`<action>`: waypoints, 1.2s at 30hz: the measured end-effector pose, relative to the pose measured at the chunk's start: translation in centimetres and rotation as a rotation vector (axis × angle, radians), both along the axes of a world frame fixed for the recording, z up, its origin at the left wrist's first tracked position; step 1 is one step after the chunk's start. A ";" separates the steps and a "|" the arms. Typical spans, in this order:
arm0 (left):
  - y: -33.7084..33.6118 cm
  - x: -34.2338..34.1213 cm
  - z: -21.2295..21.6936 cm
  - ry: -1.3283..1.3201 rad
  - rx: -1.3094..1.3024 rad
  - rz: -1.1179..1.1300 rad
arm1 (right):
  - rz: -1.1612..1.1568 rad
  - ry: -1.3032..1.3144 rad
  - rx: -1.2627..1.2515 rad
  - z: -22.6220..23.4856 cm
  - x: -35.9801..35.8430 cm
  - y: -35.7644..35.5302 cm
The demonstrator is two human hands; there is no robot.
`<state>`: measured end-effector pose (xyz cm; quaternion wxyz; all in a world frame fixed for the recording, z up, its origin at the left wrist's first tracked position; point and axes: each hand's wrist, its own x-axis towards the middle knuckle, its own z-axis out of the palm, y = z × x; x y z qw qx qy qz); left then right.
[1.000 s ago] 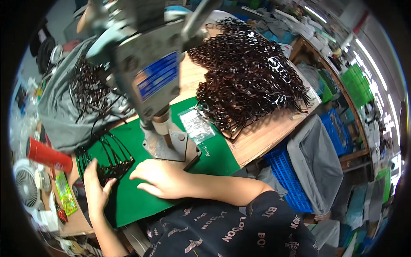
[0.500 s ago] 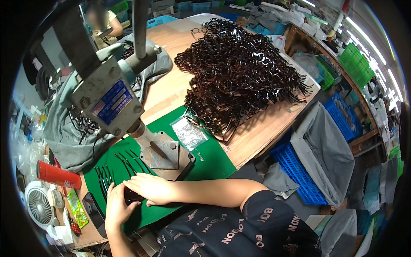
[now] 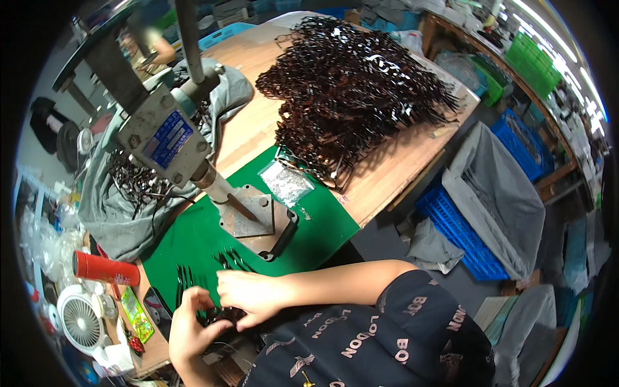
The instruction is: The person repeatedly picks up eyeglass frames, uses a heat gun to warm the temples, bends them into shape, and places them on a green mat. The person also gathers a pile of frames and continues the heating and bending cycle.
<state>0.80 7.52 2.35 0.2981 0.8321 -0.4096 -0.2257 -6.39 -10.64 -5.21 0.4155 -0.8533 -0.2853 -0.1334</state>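
Observation:
Between my two hands, low on the green mat [image 3: 193, 238], is a small bunch of dark, glossy eyeglass frames [image 3: 219, 314]. Their thin temples [image 3: 184, 278] point away from me in two groups. My left hand [image 3: 191, 326] curls round the left side of the bunch, thumb toward the middle. My right hand [image 3: 250, 293] bends over the right side, palm down, hiding much of it. Just beyond stands a bench press [image 3: 169, 138], its metal base plate [image 3: 253, 226] on the mat. A clear bag of tiny parts [image 3: 284, 184] lies beside the base.
A large heap of dark eyeglass frames [image 3: 354, 97] covers the far table. Left are a grey cloth [image 3: 119, 222] with more frames, a red flask [image 3: 106, 268] and a white fan [image 3: 80, 319]. A blue crate [image 3: 461, 235] stands right. Another person [image 3: 155, 48] sits at the far left.
Both hands have drawn the bunch toward me, to the mat's near edge. My right fingers, earlier stretched flat, are now more bent. The view has shifted slightly.

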 end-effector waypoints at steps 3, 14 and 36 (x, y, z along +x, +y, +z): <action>0.1 0.1 4.7 -0.100 -0.155 -0.392 | 0.163 0.154 0.363 2.0 -3.9 -1.6; -9.3 -1.2 4.4 0.487 -0.268 -0.995 | 0.446 0.833 1.278 2.7 -17.2 -4.8; -26.7 -8.4 3.0 0.030 -0.272 -0.557 | -1.748 0.022 -0.025 8.1 -29.9 -49.4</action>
